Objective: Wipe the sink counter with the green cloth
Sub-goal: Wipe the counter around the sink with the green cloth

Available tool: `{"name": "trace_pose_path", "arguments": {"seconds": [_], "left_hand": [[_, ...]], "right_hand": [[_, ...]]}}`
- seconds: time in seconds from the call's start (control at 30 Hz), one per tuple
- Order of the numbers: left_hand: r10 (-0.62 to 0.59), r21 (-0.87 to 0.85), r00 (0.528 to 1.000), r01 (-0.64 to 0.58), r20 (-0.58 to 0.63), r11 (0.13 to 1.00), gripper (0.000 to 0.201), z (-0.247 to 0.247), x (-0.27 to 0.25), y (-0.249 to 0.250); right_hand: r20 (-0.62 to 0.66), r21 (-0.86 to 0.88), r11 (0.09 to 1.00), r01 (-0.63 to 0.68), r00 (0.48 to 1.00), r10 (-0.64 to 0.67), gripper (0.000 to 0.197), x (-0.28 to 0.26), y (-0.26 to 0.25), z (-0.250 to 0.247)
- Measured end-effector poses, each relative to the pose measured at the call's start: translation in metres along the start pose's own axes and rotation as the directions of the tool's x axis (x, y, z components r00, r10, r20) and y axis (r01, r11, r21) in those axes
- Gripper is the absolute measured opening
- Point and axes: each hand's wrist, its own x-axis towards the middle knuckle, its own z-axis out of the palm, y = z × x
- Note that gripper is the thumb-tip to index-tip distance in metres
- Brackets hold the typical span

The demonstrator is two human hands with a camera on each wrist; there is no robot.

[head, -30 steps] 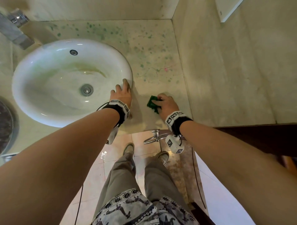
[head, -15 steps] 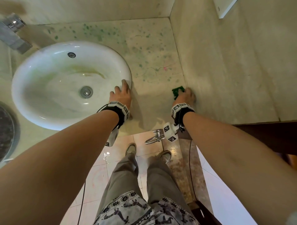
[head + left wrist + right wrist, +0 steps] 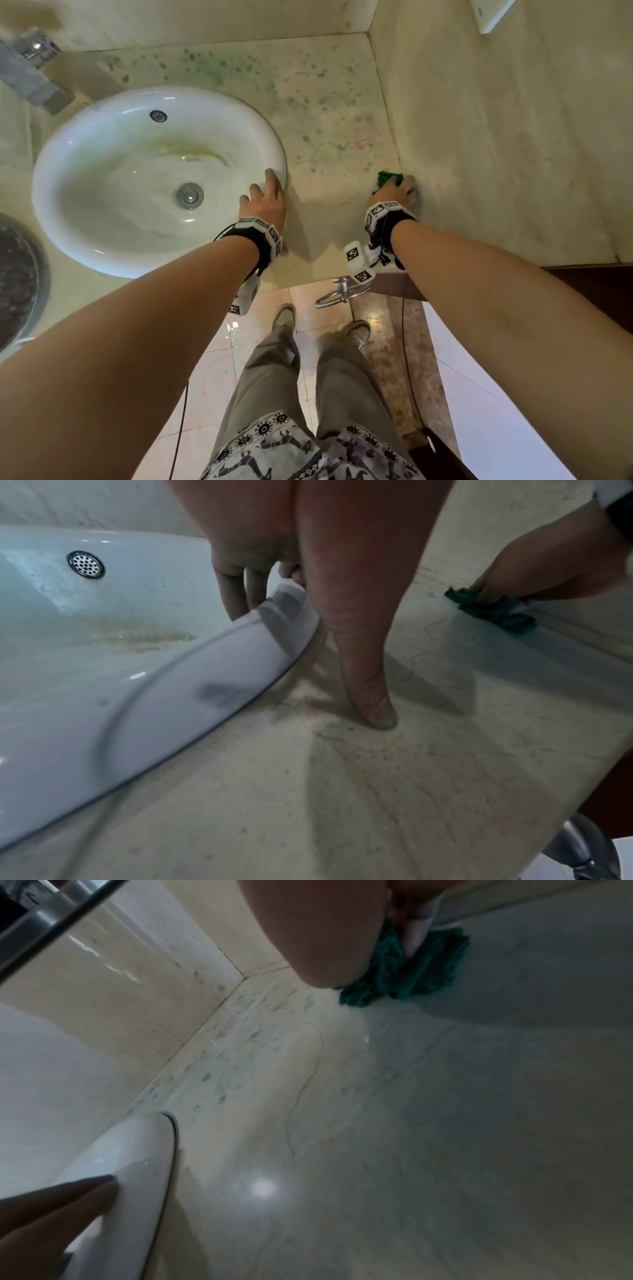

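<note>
The crumpled green cloth (image 3: 385, 180) (image 3: 493, 612) (image 3: 421, 969) lies on the beige sink counter (image 3: 329, 113), pushed into the seam with the right wall. My right hand (image 3: 399, 190) covers most of it and grips it, pressing it down on the stone. My left hand (image 3: 270, 192) rests on the right rim of the white sink (image 3: 102, 205). Its fingers (image 3: 236, 593) drape over the rim into the bowl. Its thumb (image 3: 369, 696) lies straight on the counter. Green spots (image 3: 219, 68) dot the back of the counter.
The tiled right wall (image 3: 496, 154) stands right against the cloth. A chrome faucet (image 3: 30, 75) sits at the back left. A dark round object (image 3: 17, 281) lies at the far left. A metal ring (image 3: 339, 294) hangs below the counter's front edge.
My right hand slid the cloth from the front middle of the counter rightwards to the wall, then a little farther back. The left hand stayed on the sink rim.
</note>
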Motion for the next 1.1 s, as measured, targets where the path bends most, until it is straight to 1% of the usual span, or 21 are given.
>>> {"name": "trace_pose_path", "arguments": {"seconds": [0.1,0.17,0.2,0.33,0.37,0.4,0.43,0.47,0.5,0.57,0.63,0.67,0.7,0.77,0.8,0.83,0.87,0.9,1.0,1.03,1.1], "left_hand": [[0.002,0.020,1.000,-0.002,0.021,1.000,0.149,0.000,0.001,0.000],[-0.008,0.030,1.000,0.008,0.023,1.000,0.150,0.000,0.002,0.000],[-0.014,0.030,1.000,0.014,0.024,0.999,0.150,0.000,0.002,0.001],[-0.023,0.021,0.999,0.023,0.028,1.000,0.151,0.000,0.002,0.002],[-0.022,0.014,1.000,0.022,0.018,1.000,0.148,0.000,0.002,0.002],[-0.022,0.010,1.000,0.021,0.012,1.000,0.146,0.000,0.001,0.002],[-0.020,0.010,1.000,0.020,0.008,1.000,0.147,0.000,0.001,0.003],[-0.020,0.016,1.000,0.020,0.012,1.000,0.149,-0.001,0.001,0.002],[-0.020,0.022,1.000,0.020,0.018,1.000,0.151,-0.002,0.000,0.003],[-0.021,0.024,0.999,0.021,0.032,1.000,0.153,-0.003,-0.001,0.002],[-0.022,0.018,0.999,0.021,0.037,1.000,0.153,-0.003,-0.001,0.002],[-0.021,0.017,0.999,0.021,0.034,1.000,0.151,-0.004,0.000,0.002],[-0.019,0.015,0.999,0.018,0.030,1.000,0.150,-0.004,0.000,0.002],[-0.003,0.023,0.999,0.002,0.032,1.000,0.149,-0.003,0.000,0.001],[0.004,0.024,0.999,-0.005,0.033,1.000,0.149,-0.004,0.000,0.001],[0.009,0.023,0.999,-0.009,0.032,1.000,0.148,-0.003,0.000,0.001],[0.013,0.021,0.999,-0.013,0.031,1.000,0.148,-0.004,0.000,0.001],[0.015,0.018,0.999,-0.016,0.033,1.000,0.147,-0.004,0.001,0.000],[0.009,0.009,0.999,-0.010,0.038,1.000,0.148,-0.003,0.002,-0.001],[0.008,0.009,0.999,-0.008,0.033,1.000,0.148,-0.003,0.002,0.000],[0.005,0.006,0.999,-0.006,0.037,1.000,0.150,-0.003,0.002,0.001]], "right_hand": [[-0.006,-0.013,0.999,0.031,0.999,-0.031,0.062,0.006,-0.010,-0.010],[-0.011,-0.038,0.994,0.104,0.994,-0.104,0.059,0.006,-0.014,-0.019],[-0.012,-0.018,0.990,0.137,0.990,-0.137,0.058,0.009,-0.015,-0.021],[-0.002,0.208,0.940,0.271,0.961,-0.277,0.051,0.018,-0.015,-0.020],[-0.009,0.228,0.923,0.310,0.948,-0.317,0.046,0.017,-0.013,-0.017],[-0.028,0.273,0.902,0.334,0.940,-0.340,0.036,0.014,-0.011,-0.013],[-0.062,0.343,0.866,0.365,0.928,-0.367,0.022,0.009,-0.008,-0.011],[-0.101,0.373,0.839,0.397,0.916,-0.389,0.011,0.003,-0.005,-0.006],[-0.136,0.366,0.814,0.451,0.891,-0.433,0.006,-0.002,-0.001,-0.003],[-0.130,0.346,0.785,0.514,0.855,-0.503,0.017,-0.004,0.007,0.006],[-0.117,0.339,0.764,0.548,0.831,-0.544,0.028,-0.002,0.015,0.010],[-0.131,0.342,0.759,0.554,0.828,-0.545,0.029,0.002,0.018,0.011],[-0.147,0.369,0.757,0.540,0.838,-0.526,0.028,0.003,0.019,0.010],[-0.172,0.455,0.787,0.416,0.909,-0.380,0.017,0.006,0.014,0.002],[-0.171,0.477,0.808,0.347,0.938,-0.301,0.015,0.010,0.012,-0.002],[-0.173,0.465,0.835,0.295,0.955,-0.241,0.018,0.016,0.008,-0.006],[-0.181,0.411,0.871,0.267,0.961,-0.210,0.022,0.020,0.005,-0.010],[-0.180,0.340,0.905,0.256,0.962,-0.205,0.028,0.024,0.002,-0.013],[-0.129,0.118,0.962,0.245,0.965,-0.230,0.051,0.035,-0.011,-0.017],[-0.110,0.090,0.969,0.231,0.969,-0.221,0.056,0.039,-0.015,-0.017],[-0.110,0.103,0.972,0.210,0.974,-0.198,0.060,0.047,-0.027,-0.017]]}}
